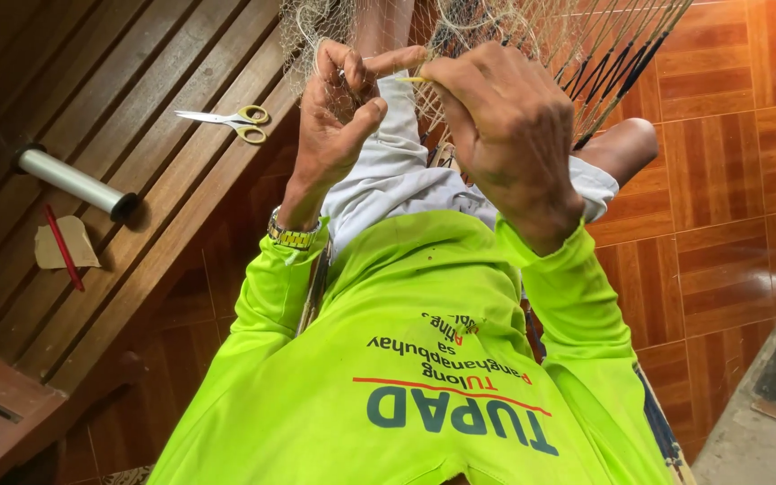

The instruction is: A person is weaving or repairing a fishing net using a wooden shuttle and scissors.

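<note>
Both hands, left and right, pinch netting; scissors well apart.

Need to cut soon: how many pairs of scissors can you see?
1: the scissors lie on the wooden bench, left of the left hand. Others may be hidden.

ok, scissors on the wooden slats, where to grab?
Take the scissors by the yellow handle loops, coming from the side nearest the left hand. They lie flat on the wooden slats, blades pointing away from the hands, so the loops are probably the nearest and safest hold.
</note>
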